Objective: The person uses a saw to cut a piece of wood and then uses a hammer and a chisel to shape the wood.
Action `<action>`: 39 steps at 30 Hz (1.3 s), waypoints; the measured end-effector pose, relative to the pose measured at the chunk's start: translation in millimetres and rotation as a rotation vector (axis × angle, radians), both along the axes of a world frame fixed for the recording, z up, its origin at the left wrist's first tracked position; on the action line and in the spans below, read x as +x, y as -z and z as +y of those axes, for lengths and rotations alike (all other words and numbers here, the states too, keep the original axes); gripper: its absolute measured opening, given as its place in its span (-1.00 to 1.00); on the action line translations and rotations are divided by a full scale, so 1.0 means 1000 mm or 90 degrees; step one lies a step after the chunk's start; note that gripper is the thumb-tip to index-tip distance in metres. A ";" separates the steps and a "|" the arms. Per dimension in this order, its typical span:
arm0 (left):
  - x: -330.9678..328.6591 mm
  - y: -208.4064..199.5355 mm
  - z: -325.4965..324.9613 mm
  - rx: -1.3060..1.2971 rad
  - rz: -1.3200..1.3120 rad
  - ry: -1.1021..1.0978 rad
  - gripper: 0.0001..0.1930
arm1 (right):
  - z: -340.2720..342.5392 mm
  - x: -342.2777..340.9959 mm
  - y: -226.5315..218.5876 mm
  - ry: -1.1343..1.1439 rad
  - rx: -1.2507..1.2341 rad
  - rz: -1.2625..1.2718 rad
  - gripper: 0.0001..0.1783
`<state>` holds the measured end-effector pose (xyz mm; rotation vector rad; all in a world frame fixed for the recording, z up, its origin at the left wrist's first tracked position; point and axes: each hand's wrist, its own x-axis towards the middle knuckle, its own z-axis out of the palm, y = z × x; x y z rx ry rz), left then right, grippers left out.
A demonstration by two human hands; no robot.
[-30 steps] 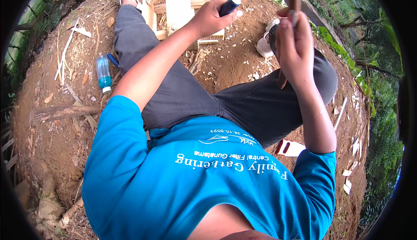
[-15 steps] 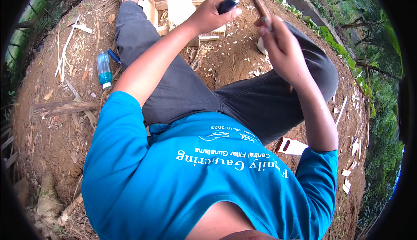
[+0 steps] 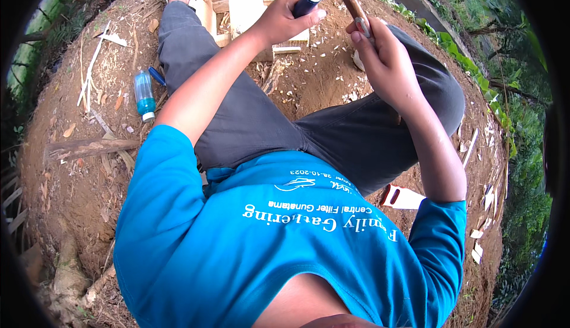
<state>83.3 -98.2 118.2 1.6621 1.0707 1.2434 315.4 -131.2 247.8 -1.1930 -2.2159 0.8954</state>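
My left hand (image 3: pixel 282 20), at the upper middle, is closed round a chisel (image 3: pixel 306 4) with a dark blue handle; its blade is hidden. My right hand (image 3: pixel 383 52) grips a hammer (image 3: pixel 352 2) by its wooden handle, the thumb along it. The hammer's dark metal head is close to the butt of the chisel; I cannot tell if they touch. Just beyond my left hand a pale wooden board (image 3: pixel 244 1) lies lengthwise over a low frame of wooden pieces (image 3: pixel 206 16) on the ground.
To the left are a clear bottle (image 3: pixel 143 93) with teal and a blue object (image 3: pixel 157 76). A saw (image 3: pixel 402 197) with a red-and-white handle lies by my right elbow. Wood chips are strewn over brown soil. A log piece (image 3: pixel 89 148) lies left; a concrete edge (image 3: pixel 409 1) runs upper right.
The hammer has tilted and risen slightly, its head still by the chisel's butt. The chisel has shifted a little left and tipped more upright. Both hands keep their hold.
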 end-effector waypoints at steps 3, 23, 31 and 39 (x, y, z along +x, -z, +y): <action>0.002 -0.003 -0.007 -0.013 -0.022 0.020 -0.73 | -0.007 0.001 -0.011 0.060 -0.037 0.146 -0.81; 0.003 -0.006 -0.003 -0.054 0.028 0.008 -0.74 | -0.010 -0.002 -0.012 0.080 -0.047 0.191 -0.85; -0.001 -0.002 0.001 -0.035 0.013 0.033 -0.68 | -0.005 0.003 -0.003 0.032 0.020 0.109 -0.81; -0.003 -0.003 0.000 -0.045 0.007 0.035 -0.69 | -0.002 0.005 0.014 0.016 0.016 0.091 -0.78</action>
